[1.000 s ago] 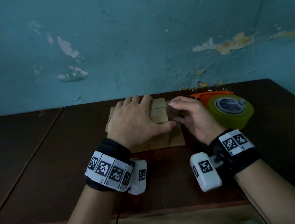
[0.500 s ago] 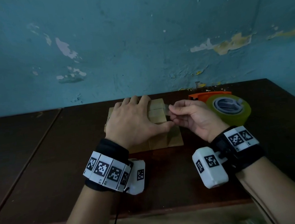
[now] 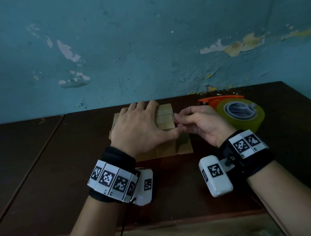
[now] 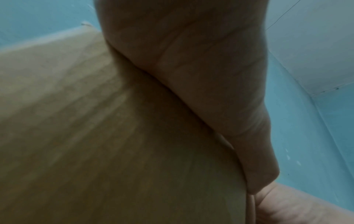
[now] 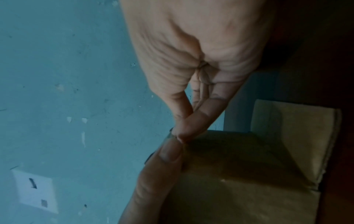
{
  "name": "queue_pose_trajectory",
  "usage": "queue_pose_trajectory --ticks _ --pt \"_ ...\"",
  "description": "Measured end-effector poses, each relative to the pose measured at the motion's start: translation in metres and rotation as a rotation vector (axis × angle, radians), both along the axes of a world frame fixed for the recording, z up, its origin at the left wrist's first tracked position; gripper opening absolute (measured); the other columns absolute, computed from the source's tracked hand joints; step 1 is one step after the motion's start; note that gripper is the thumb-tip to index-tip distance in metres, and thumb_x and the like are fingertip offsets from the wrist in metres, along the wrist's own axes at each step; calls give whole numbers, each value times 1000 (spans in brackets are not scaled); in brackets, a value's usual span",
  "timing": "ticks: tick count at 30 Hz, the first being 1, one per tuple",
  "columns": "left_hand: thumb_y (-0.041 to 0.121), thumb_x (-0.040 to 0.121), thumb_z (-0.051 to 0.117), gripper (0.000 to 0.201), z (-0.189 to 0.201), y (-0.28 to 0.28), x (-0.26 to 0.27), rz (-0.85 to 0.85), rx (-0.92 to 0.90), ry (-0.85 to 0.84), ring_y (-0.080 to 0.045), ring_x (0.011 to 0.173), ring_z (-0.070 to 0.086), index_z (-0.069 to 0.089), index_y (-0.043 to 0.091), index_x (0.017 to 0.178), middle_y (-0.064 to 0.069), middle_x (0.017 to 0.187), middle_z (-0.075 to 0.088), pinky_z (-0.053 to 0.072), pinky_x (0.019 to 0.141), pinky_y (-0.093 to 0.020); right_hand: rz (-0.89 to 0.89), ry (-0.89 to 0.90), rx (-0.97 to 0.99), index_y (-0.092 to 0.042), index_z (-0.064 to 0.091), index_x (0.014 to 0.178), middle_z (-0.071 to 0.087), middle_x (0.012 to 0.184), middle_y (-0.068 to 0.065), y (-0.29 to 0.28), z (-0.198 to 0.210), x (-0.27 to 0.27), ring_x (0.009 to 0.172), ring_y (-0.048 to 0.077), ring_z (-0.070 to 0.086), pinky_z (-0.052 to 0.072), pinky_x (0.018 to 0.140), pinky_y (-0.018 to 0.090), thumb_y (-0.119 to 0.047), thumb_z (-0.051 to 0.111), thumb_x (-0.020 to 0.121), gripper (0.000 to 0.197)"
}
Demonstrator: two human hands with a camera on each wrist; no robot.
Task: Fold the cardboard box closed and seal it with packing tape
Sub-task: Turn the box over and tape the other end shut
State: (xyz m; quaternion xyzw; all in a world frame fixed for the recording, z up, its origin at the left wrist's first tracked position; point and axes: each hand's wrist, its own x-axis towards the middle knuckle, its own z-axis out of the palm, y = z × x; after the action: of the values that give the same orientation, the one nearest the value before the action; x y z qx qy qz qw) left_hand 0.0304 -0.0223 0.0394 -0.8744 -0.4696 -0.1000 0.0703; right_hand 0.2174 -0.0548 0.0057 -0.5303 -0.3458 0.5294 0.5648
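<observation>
A small brown cardboard box [image 3: 165, 116] stands on the dark table [image 3: 60, 177], its flaps folded shut. My left hand [image 3: 140, 127] lies flat on its top and presses down, thumb stretched to the right. In the left wrist view the palm [image 4: 191, 60] rests on the cardboard [image 4: 95, 136]. My right hand [image 3: 178, 120] is at the box's right upper edge. Its thumb and forefinger [image 5: 178, 136] pinch what looks like a thin strip of clear tape, just above the left thumb [image 5: 159, 174]. The strip itself barely shows.
An orange tape dispenser [image 3: 213, 101] with a yellow-green tape roll [image 3: 241, 114] lies on the table right of the box, just behind my right hand. A peeling blue wall [image 3: 143, 51] stands close behind the table. A second table [image 3: 9, 154] adjoins on the left.
My right hand's pinched fingertips have come down from the box's far right corner toward the left thumb. The left hand has stayed flat on the box.
</observation>
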Motion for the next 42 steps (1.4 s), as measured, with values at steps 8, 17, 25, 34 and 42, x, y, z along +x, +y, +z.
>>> queue_pose_trajectory --ticks 8,17,25,34,42 --pt "101 66 25 102 1 0 1 8 -14 4 -26 114 59 51 25 129 -4 121 63 43 98 -42 5 60 -2 0 67 85 77 76 11 1 3 1 63 14 74 56 51 19 3 75 84 8" --pt "98 67 30 96 1 1 1 18 -25 2 -26 116 58 50 27 129 -3 121 63 41 97 -42 40 64 -100 -4 69 80 70 69 5 0 -14 -7 53 8 66 50 44 15 -21 79 82 20" --pt "96 71 33 91 0 2 0 20 -18 -9 -27 116 59 51 27 128 -4 120 63 41 98 -43 30 28 -153 2 67 90 72 85 5 -2 -19 -9 67 12 71 55 52 20 3 64 94 5" --pt "97 70 33 95 0 1 0 13 -28 -6 -25 117 57 48 27 132 -3 122 62 40 98 -41 64 4 -132 -6 74 100 74 86 6 3 -19 -12 78 15 71 55 56 23 -36 68 96 30" --pt "99 66 26 100 1 1 -1 17 -25 0 -25 118 57 49 27 131 -2 123 62 41 98 -41 73 -38 -147 -1 70 107 70 79 10 4 -21 -10 62 16 67 53 51 23 -39 62 100 40"
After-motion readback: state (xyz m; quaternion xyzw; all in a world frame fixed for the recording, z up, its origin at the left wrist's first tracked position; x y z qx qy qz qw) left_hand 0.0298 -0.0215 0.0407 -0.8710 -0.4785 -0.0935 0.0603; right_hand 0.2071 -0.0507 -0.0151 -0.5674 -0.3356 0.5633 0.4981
